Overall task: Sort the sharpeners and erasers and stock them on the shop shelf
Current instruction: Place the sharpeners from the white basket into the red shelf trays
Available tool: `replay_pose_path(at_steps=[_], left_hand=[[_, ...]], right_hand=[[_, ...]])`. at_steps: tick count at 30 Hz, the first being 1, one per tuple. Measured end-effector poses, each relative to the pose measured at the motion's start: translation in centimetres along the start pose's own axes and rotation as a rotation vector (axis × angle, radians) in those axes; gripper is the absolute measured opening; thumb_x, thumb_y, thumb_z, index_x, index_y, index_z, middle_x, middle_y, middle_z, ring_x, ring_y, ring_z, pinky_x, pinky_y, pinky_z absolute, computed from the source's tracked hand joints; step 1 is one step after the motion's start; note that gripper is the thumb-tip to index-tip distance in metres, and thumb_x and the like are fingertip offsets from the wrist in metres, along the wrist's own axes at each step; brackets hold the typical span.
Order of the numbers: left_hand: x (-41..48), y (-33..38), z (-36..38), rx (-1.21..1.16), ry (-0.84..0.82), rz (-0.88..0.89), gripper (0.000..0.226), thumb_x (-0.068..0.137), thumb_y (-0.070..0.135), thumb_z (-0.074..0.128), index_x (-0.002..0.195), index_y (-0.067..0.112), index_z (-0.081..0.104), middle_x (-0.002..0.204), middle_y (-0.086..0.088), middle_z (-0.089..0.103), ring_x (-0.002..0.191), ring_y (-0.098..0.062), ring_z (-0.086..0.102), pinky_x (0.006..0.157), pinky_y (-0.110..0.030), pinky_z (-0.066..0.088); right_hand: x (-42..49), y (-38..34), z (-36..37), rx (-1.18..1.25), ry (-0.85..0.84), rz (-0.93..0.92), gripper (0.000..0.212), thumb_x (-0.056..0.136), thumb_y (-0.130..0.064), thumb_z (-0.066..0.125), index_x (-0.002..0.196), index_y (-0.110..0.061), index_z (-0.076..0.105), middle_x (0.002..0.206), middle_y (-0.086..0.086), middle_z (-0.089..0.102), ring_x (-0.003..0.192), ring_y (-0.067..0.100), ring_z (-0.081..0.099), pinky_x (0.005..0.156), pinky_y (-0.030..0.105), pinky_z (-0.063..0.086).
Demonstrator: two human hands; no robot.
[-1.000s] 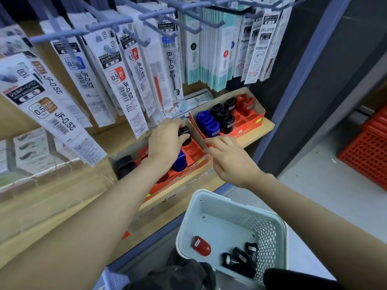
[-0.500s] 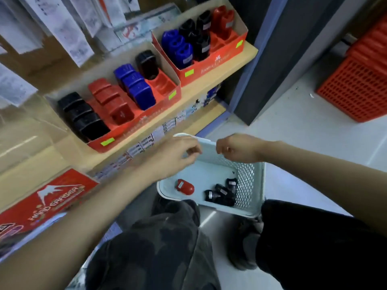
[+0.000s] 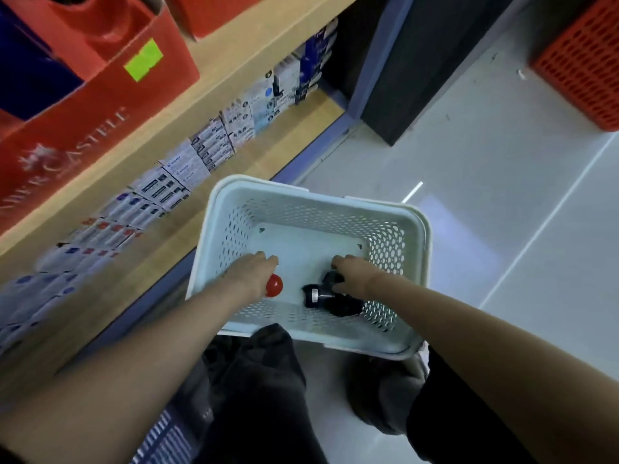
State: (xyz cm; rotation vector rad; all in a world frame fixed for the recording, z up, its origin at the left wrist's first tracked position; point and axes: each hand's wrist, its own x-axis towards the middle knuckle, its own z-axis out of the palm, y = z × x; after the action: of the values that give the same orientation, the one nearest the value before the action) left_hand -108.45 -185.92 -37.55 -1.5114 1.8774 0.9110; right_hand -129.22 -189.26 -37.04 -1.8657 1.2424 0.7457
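Fingers [image 3: 268, 259] of the left hand [image 3: 253, 274] are bent downward onto the floor of a white perforated plastic basket [image 3: 318, 209]. A small red rounded plastic sharpener [image 3: 274, 285] shows at the thumb side of this hand, touching it; whether it is gripped cannot be told. Fingers [image 3: 336, 262] of the right hand [image 3: 351, 276] are curled down over a cluster of small black plastic sharpeners [image 3: 338, 304] in the near right corner of the basket; the hand touches the topmost piece, but a firm hold cannot be confirmed. Both forearms enter from the near edge, left and right of the person's dark-trousered knees [image 3: 261, 380]. Left of the basket, a lower wooden shelf [image 3: 284, 145] carries a row of small white and blue printed packs [image 3: 207, 142]. Above it, on an upper wooden shelf [image 3: 234, 61], stands a red cardboard display box [image 3: 100, 105] bearing white lettering and a green sticker [image 3: 144, 60]; its contents are blurred. Far right, a red perforated plastic crate [image 3: 582, 58] sits on the pale grey floor [image 3: 469, 162].
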Motion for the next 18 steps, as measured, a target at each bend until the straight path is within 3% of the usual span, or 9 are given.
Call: replay_pose_path(at_steps=[5, 8, 12, 16, 18], left_hand=[[0.5, 0.3, 1.2, 0.163, 0.011, -0.009, 0.042, 0.086, 0.012, 0.063, 0.125, 0.012, 0.048, 0.124, -0.01, 0.046, 0.111, -0.024, 0.05, 0.09, -0.031, 0.04], [0.6, 0.4, 1.3, 0.112, 0.01, -0.022, 0.033, 0.088, 0.015, 0.061, 0.119, 0.012, 0.052, 0.121, -0.009, 0.046, 0.106, -0.024, 0.052, 0.087, -0.032, 0.041], [-0.2, 0.5, 0.5, -0.284, 0.041, -0.096, 0.029, 0.093, 0.025, 0.057, 0.114, 0.01, 0.047, 0.109, -0.01, 0.058, 0.096, -0.025, 0.057, 0.08, -0.033, 0.045], [-0.6, 0.0, 0.2, -0.743, 0.112, -0.204, 0.025, 0.091, 0.025, 0.06, 0.107, 0.01, 0.047, 0.106, -0.009, 0.061, 0.093, -0.022, 0.059, 0.078, -0.032, 0.046], [-0.8, -0.1, 0.1, -0.917, 0.133, -0.215, 0.021, 0.09, 0.022, 0.062, 0.103, 0.013, 0.047, 0.105, -0.009, 0.062, 0.093, -0.021, 0.06, 0.078, -0.033, 0.049]], right_hand=[[0.9, 0.0, 1.6, 0.149, 0.041, 0.101, 0.052, 0.087, -0.026, 0.064, 0.13, -0.007, 0.041, 0.123, 0.019, 0.053, 0.116, 0.034, 0.046, 0.091, 0.034, 0.04], [1.0, -0.1, 1.3, 0.234, 0.016, 0.116, 0.056, 0.082, -0.029, 0.07, 0.127, -0.008, 0.046, 0.123, 0.015, 0.054, 0.115, 0.031, 0.048, 0.092, 0.033, 0.042], [0.4, -0.3, 0.7, 0.454, 0.039, 0.097, 0.056, 0.077, -0.016, 0.074, 0.123, -0.008, 0.043, 0.12, 0.012, 0.045, 0.102, 0.027, 0.052, 0.081, 0.03, 0.045], [0.1, -0.5, 1.8, 0.251, 0.051, -0.003, 0.047, 0.077, -0.009, 0.067, 0.111, -0.009, 0.034, 0.117, 0.015, 0.045, 0.098, 0.032, 0.051, 0.077, 0.036, 0.044], [0.3, -0.7, 2.5, 0.164, 0.065, -0.017, 0.049, 0.079, -0.015, 0.068, 0.115, -0.007, 0.036, 0.119, 0.016, 0.05, 0.1, 0.034, 0.053, 0.076, 0.036, 0.042]])
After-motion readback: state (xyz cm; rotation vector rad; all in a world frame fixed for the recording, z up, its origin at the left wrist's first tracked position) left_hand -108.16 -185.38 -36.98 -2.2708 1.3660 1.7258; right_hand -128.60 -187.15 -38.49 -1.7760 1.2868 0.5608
